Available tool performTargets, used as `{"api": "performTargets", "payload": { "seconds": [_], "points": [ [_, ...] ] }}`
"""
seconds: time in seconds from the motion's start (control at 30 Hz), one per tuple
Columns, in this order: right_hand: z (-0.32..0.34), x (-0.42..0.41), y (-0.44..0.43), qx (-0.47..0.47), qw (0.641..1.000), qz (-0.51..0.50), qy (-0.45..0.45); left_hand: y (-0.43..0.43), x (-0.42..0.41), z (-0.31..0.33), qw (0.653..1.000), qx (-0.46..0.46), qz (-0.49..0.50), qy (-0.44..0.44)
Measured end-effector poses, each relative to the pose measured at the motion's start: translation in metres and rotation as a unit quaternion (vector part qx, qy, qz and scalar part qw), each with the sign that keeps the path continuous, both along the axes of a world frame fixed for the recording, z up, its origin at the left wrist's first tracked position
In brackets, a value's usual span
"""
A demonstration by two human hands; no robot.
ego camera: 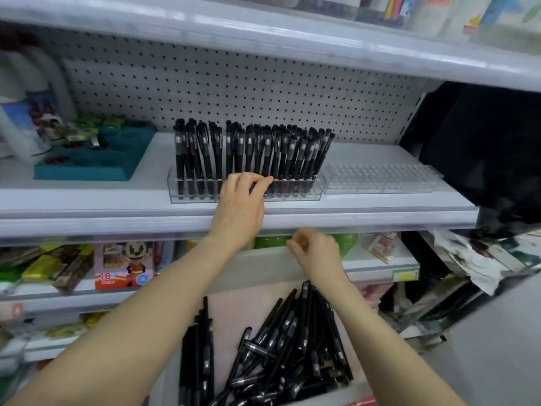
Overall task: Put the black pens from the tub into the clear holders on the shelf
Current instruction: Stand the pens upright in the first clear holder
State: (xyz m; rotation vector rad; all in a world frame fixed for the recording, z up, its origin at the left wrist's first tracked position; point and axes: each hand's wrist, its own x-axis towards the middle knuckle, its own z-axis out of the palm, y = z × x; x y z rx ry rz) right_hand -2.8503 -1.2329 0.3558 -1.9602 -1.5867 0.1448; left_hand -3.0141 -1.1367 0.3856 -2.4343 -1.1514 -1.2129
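A pale tub (251,268) holding a heap of loose black pens (292,347) sits low in the middle, below the shelf. On the white shelf (87,206) stands a clear holder (190,197) with several black pens (263,148) upright in it. My left hand (240,200) reaches up to the front of this holder, and its fingers pinch a black pen there. To the right stands a second clear holder (380,180) with no pens in it. My right hand (316,253) is at the tub's far rim, its fingers curled over the edge.
A teal tray (93,159) with small items sits on the shelf at the left, beside white bottles (26,112). A pegboard backs the shelf, with another shelf above. Lower shelves hold packaged goods and a red box (123,268). A dark opening lies at the right.
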Motion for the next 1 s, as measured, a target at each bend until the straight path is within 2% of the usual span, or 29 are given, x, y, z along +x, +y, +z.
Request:
{"api": "performTargets", "payload": {
  "seconds": [0.13,0.3,0.4,0.6,0.8,1.0],
  "points": [
    [-0.033,-0.002,-0.01,-0.216,0.966,0.137,-0.03,0.0,0.0,-0.001,1.0,0.003,0.0,-0.002],
    [-0.041,-0.003,-0.017,-0.34,0.911,0.218,-0.088,-0.001,0.0,0.0,1.0,-0.002,0.001,-0.003],
    [-0.046,-0.004,-0.016,-0.345,0.906,0.227,-0.094,-0.002,0.0,0.001,1.0,-0.004,0.001,-0.001],
    [-0.054,-0.012,-0.013,-0.288,0.921,0.217,-0.149,-0.003,0.0,0.002,1.0,-0.003,0.003,0.0],
    [-0.04,0.006,-0.012,-0.256,0.941,0.217,-0.033,-0.005,-0.001,0.004,1.0,0.002,0.004,0.005],
    [-0.027,0.019,-0.016,-0.263,0.934,0.24,0.005,-0.006,-0.001,0.004,1.0,-0.009,0.003,0.007]
  ]
}}
